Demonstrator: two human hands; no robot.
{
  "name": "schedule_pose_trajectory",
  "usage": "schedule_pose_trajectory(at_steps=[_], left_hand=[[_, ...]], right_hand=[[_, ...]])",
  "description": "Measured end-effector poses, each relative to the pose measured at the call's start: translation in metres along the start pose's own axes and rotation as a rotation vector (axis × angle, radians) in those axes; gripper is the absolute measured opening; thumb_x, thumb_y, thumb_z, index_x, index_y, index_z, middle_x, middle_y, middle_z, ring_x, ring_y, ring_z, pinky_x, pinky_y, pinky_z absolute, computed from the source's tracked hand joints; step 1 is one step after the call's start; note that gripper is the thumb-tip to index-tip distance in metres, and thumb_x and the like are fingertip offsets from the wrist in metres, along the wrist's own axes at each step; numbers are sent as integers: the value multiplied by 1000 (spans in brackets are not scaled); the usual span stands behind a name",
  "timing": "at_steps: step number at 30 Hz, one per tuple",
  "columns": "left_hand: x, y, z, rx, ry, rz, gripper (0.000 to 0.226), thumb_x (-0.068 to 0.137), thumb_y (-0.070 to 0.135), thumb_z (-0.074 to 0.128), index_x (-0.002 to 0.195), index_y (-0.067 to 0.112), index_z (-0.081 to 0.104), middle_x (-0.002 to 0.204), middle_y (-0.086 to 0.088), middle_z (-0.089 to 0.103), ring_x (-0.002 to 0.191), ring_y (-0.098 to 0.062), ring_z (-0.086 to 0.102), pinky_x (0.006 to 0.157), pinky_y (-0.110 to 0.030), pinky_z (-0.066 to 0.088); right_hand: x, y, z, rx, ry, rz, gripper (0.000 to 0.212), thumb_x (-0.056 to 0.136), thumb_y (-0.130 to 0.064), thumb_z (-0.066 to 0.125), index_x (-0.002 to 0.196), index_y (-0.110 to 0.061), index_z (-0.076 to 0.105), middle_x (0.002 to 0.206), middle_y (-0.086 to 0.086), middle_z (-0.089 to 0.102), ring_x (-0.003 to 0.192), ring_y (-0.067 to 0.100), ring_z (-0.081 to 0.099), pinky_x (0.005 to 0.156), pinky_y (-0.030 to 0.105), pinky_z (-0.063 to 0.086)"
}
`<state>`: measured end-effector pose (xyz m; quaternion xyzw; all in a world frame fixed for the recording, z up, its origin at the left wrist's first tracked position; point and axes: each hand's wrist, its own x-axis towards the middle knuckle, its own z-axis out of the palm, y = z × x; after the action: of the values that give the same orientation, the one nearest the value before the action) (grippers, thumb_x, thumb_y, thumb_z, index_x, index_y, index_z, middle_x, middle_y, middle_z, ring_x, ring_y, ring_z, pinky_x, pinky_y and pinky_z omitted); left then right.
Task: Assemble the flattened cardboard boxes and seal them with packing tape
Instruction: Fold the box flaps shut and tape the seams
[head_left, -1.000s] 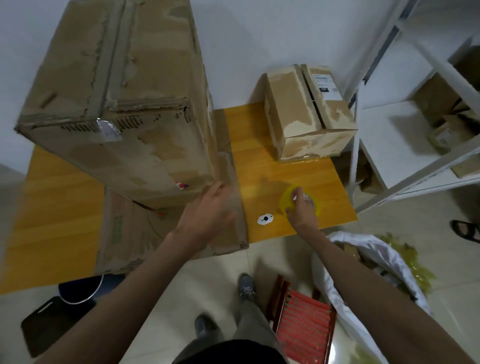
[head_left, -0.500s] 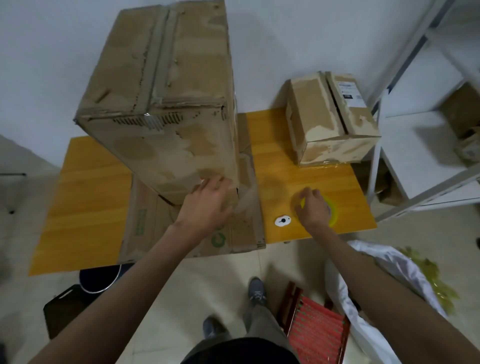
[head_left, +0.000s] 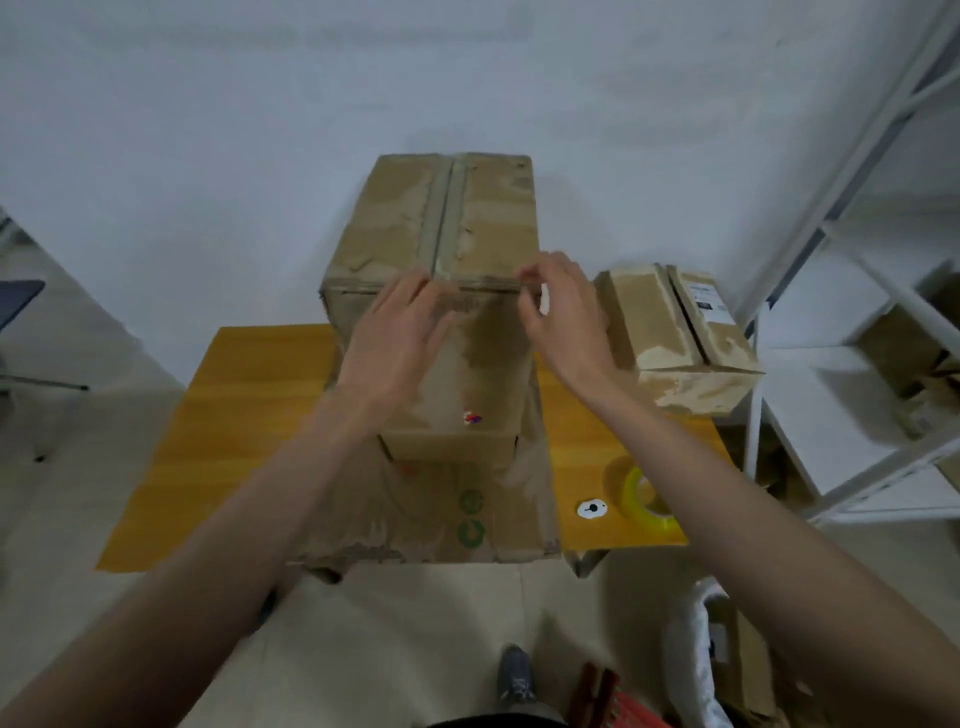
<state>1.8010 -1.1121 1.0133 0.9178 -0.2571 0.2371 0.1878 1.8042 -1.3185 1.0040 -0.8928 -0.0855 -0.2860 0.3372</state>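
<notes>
A tall assembled cardboard box (head_left: 457, 228) stands upright on a flattened cardboard sheet (head_left: 431, 514) on the yellow table (head_left: 234, 426). Its top flaps are closed, with a tape strip along the seam. My left hand (head_left: 400, 332) lies with straight fingers against the box's near face, just under the top edge. My right hand (head_left: 563, 312) is at the top right corner of that face, its fingers loosely curled; whether they touch the edge is unclear. A yellow roll of packing tape (head_left: 644, 499) lies on the table near the right front edge, apart from both hands.
A smaller taped box (head_left: 680, 338) sits at the table's back right. A white sticker (head_left: 592, 509) lies beside the tape roll. White metal shelving (head_left: 852, 374) stands to the right. On the floor are a white bag (head_left: 696, 649), a red crate (head_left: 613, 701) and my shoe (head_left: 514, 675).
The big box was tilted and now stands upright in the middle. My right hand left the tape roll and rose to the box's top edge. My left hand moved up the near face.
</notes>
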Motion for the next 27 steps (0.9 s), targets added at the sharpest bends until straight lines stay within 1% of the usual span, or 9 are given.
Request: schedule_pose_trajectory(at_steps=[5, 7, 10, 14, 17, 19, 21, 24, 27], left_hand=[[39, -36, -9, -53, -103, -42, 28, 102, 21, 54, 122, 9, 69, 125, -7, 65, 110, -30, 62, 87, -45, 52], [49, -46, -9, -60, -203, -30, 27, 100, 25, 57, 116, 11, 73, 126, -6, 67, 115, -29, 61, 92, -45, 50], [54, -53, -6, -45, -280, -29, 32, 97, 35, 61, 123, 20, 72, 131, -1, 67, 120, -22, 61, 101, -38, 48], [49, -61, -2, -75, -219, 5, 34, 90, 37, 69, 119, 21, 73, 123, -1, 70, 113, -18, 67, 96, -33, 52], [44, -67, 1, -44, -216, 40, 42, 84, 35, 75, 122, 16, 71, 127, -3, 67, 119, -17, 64, 106, -43, 46], [39, -67, 7, -2, -192, 51, 45, 84, 34, 76, 123, 13, 70, 129, -3, 65, 121, -17, 63, 107, -46, 45], [34, -66, 13, 30, -146, 78, 45, 83, 30, 79, 123, 11, 70, 128, -4, 67, 117, -19, 66, 97, -43, 54], [31, -66, 16, 64, -95, 100, 53, 81, 31, 80, 130, 14, 67, 132, -1, 65, 116, -19, 66, 82, -40, 61], [29, -69, 22, 103, -96, 143, 55, 90, 35, 71, 139, 15, 59, 143, 2, 56, 130, -14, 56, 94, -34, 55]], right_hand=[[30, -17, 29, -59, -185, -83, 20, 96, -16, 61, 112, -18, 73, 110, -2, 72, 102, 19, 63, 89, 35, 49], [37, -19, 39, -60, -237, -115, 19, 96, -16, 62, 111, -17, 74, 109, 0, 73, 101, 20, 65, 87, 39, 51], [42, -20, 48, -58, -262, -150, 18, 96, -20, 63, 110, -18, 75, 105, -2, 74, 98, 18, 65, 83, 41, 53], [41, -20, 50, -34, -264, -171, 22, 94, -31, 65, 108, -18, 77, 101, -1, 74, 96, 18, 65, 82, 39, 54], [38, -17, 51, -35, -286, -190, 29, 89, -34, 69, 112, -16, 76, 112, 1, 73, 106, 19, 65, 90, 37, 52], [33, -14, 53, -89, -281, -195, 36, 84, -27, 75, 116, -11, 73, 121, 4, 71, 113, 22, 63, 98, 39, 50], [29, -12, 58, -144, -262, -240, 36, 80, -19, 80, 113, -7, 72, 119, 7, 70, 111, 26, 62, 98, 41, 49], [29, -13, 60, -155, -237, -262, 33, 81, -19, 79, 110, -11, 66, 117, 5, 68, 108, 25, 61, 95, 40, 50], [28, -10, 57, -171, -266, -270, 35, 89, -24, 72, 121, -16, 61, 123, 4, 66, 112, 22, 60, 96, 36, 50]])
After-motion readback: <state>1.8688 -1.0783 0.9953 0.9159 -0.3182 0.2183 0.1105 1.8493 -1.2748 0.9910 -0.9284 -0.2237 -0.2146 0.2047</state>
